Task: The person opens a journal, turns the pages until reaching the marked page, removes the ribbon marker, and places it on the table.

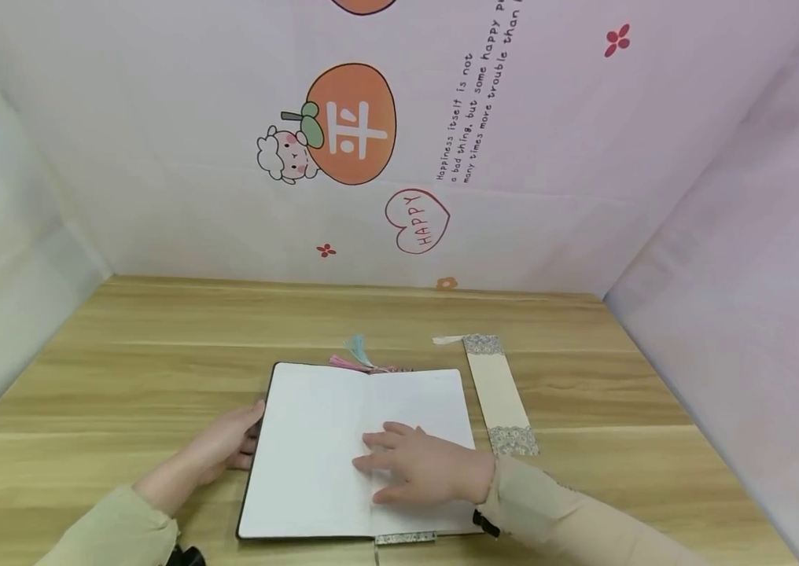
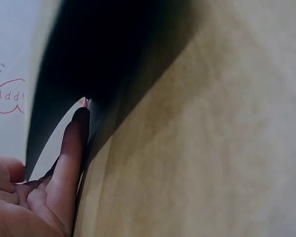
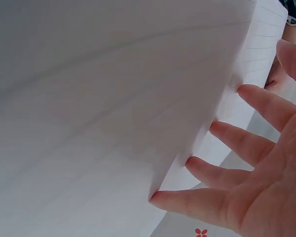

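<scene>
An open notebook with a dark cover and pale pages lies on the wooden table. At its left edge my left hand grips the cover; in the left wrist view a finger reaches under the dark cover and the thumb is at its edge. My right hand rests on the right page near the middle fold. Its fingers are spread, and in the right wrist view several fingertips press along the fold. Pink tassels and a light blue tassel stick out from the top.
Right of the notebook lies a cream bookmark with patterned ends and a white tassel. A patterned strip pokes out below the notebook's bottom edge. A printed white backdrop stands behind the wooden table.
</scene>
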`<state>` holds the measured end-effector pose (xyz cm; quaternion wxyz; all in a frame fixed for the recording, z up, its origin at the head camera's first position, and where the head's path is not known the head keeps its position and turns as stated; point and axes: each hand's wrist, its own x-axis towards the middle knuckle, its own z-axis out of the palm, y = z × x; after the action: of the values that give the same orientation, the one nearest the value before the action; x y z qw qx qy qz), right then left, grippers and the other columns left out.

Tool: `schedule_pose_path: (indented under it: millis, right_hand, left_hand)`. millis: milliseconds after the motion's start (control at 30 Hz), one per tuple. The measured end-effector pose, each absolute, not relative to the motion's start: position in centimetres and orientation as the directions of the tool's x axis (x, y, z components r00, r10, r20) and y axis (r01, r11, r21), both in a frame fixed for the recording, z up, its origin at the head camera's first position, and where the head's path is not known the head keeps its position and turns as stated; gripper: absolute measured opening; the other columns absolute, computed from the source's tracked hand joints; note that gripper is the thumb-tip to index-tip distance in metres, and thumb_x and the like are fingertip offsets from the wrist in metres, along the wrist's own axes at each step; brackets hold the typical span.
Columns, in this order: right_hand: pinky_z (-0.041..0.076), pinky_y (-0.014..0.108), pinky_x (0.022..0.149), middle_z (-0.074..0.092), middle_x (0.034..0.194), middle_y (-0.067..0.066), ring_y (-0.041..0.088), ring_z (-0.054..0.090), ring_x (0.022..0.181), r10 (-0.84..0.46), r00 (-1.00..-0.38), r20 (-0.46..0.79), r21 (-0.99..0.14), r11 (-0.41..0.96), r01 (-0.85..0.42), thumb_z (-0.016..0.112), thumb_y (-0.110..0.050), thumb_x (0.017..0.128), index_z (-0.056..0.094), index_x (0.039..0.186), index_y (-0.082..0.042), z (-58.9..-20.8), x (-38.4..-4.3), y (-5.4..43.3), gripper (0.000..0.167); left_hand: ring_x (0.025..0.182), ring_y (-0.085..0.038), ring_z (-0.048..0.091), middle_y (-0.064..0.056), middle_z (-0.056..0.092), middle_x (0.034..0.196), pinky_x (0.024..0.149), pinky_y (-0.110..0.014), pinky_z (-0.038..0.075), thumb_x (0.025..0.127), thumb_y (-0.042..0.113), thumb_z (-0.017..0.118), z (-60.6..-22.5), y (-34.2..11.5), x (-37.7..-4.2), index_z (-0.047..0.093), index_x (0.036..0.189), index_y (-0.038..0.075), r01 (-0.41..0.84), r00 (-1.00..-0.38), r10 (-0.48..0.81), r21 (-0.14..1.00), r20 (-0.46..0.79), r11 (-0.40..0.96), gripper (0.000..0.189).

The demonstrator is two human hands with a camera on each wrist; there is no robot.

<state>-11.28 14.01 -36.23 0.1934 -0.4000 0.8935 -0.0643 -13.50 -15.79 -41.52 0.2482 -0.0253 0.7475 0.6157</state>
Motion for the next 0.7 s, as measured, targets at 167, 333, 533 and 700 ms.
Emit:
schedule_pose_path:
  millis: [167,333,533,700]
  right_hand:
    - [0.038,0.063,0.096,0.037,0.150,0.001,0.035,0.030,0.139,-0.743,-0.594,-0.309,-0.236,0.665,-0.709,0.059,-0.041,0.091,0.049,0.138,-0.029,-36.2,-11.1,14.0,0.050]
    - [0.041,0.062,0.094,0.037,0.150,0.001,0.034,0.032,0.138,-0.746,-0.591,-0.308,-0.193,0.657,-0.729,0.062,-0.043,0.089,0.049,0.138,-0.030,-36.1,-11.0,14.0,0.052]
    - [0.040,0.055,0.100,0.039,0.149,0.003,0.034,0.035,0.136,-0.749,-0.592,-0.297,-0.181,0.653,-0.736,0.069,-0.042,0.084,0.049,0.138,-0.029,-36.2,-11.3,14.1,0.059]
    - [0.033,0.047,0.109,0.040,0.148,0.009,0.034,0.037,0.134,-0.719,-0.642,-0.266,-0.131,0.687,-0.715,0.073,-0.045,0.078,0.049,0.138,-0.022,-36.6,-12.8,14.8,0.068]
  left_hand:
    - [0.076,-0.013,0.064,-0.003,0.064,0.090,0.068,-0.033,0.055,0.102,0.044,0.033,-41.5,-15.7,-13.4,0.044,0.124,-0.011,-0.337,-0.871,0.291,0.912,-0.397,0.236,0.060]
    - [0.080,-0.014,0.062,-0.009,0.063,0.099,0.070,-0.033,0.055,0.095,0.025,0.055,-41.2,-15.4,-13.3,0.032,0.137,-0.014,-0.303,-0.877,0.277,0.898,-0.394,0.320,0.061]
    - [0.083,-0.013,0.059,-0.009,0.063,0.103,0.069,-0.031,0.052,0.090,0.017,0.063,-41.2,-15.3,-13.2,0.034,0.137,-0.012,-0.268,-0.896,0.230,0.875,-0.380,0.403,0.062]
    - [0.080,-0.013,0.059,-0.005,0.068,0.098,0.068,-0.030,0.051,0.089,0.012,0.063,-41.1,-15.2,-13.2,0.038,0.135,-0.011,-0.268,-0.898,0.220,0.871,-0.381,0.413,0.056]
